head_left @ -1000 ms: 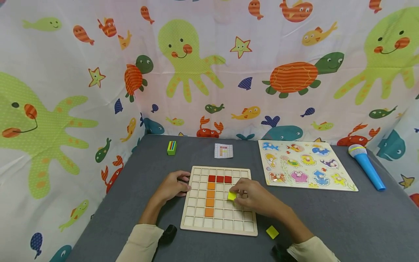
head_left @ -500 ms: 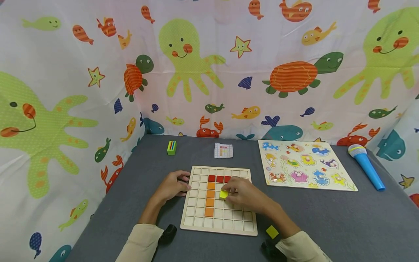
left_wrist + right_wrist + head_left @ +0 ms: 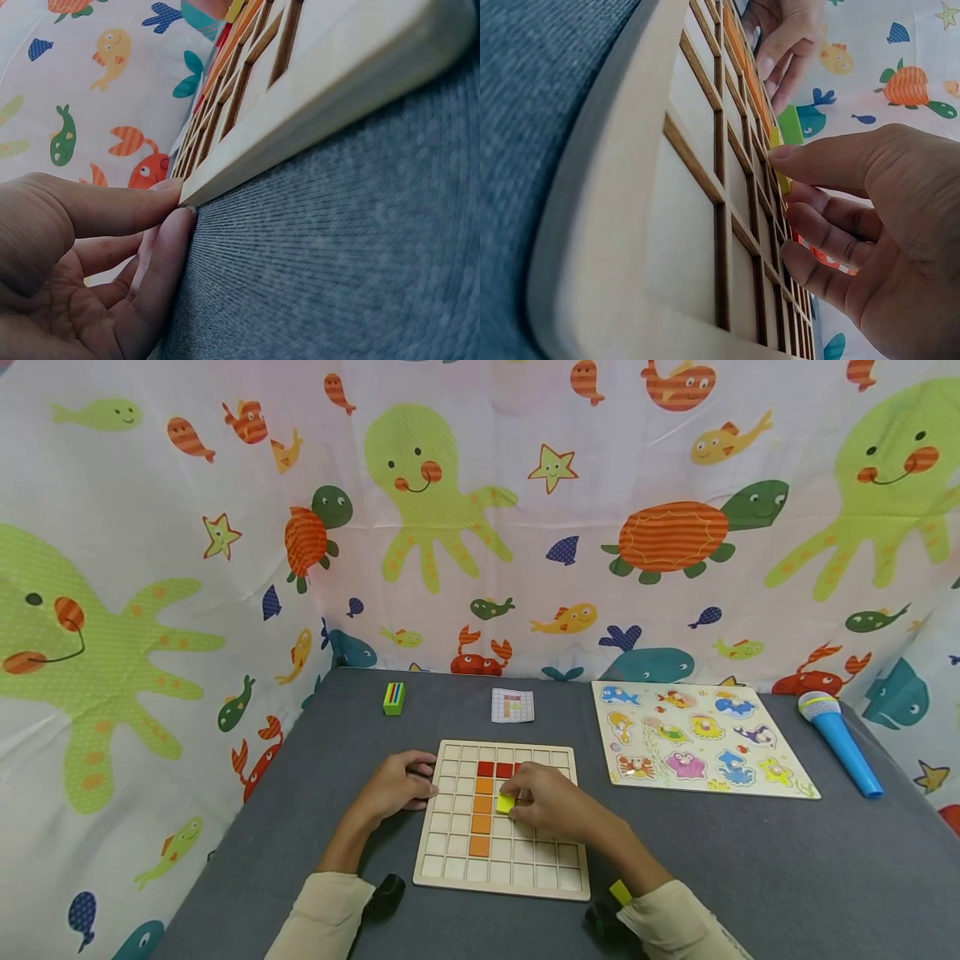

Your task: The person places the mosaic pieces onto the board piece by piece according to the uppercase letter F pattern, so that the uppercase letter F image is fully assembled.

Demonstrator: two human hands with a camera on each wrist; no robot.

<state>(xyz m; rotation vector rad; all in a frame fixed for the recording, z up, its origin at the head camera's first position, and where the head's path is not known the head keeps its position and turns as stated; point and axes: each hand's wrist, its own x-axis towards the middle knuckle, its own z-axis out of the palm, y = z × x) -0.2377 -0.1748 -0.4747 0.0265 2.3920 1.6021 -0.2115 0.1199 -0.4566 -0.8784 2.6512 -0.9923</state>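
Note:
A wooden grid board (image 3: 502,888) lies flat on the grey cloth. My left hand (image 3: 393,787) holds its left edge; in the left wrist view the thumb and a finger (image 3: 165,255) meet at the frame. Over the middle of the grid, my right hand (image 3: 555,806) pinches a square yellow tile (image 3: 505,804) between thumb and fingers, just right of a column of orange tiles (image 3: 481,823). Red tiles (image 3: 495,769) form a row above, partly hidden by the right hand. Another yellow tile (image 3: 620,892) lies on the cloth, half covered by the right wrist.
Behind the board lies a small card (image 3: 512,705) with a coloured grid pattern. A green block (image 3: 393,699) with coloured strips stands at back left. To the right are a sea-animal puzzle (image 3: 697,785) and a blue toy microphone (image 3: 843,743). A printed curtain (image 3: 480,552) rises behind.
My right hand has carried the yellow tile leftward across the grid to beside the orange column. Its wrist now partly covers the loose yellow tile. My left hand stays in place.

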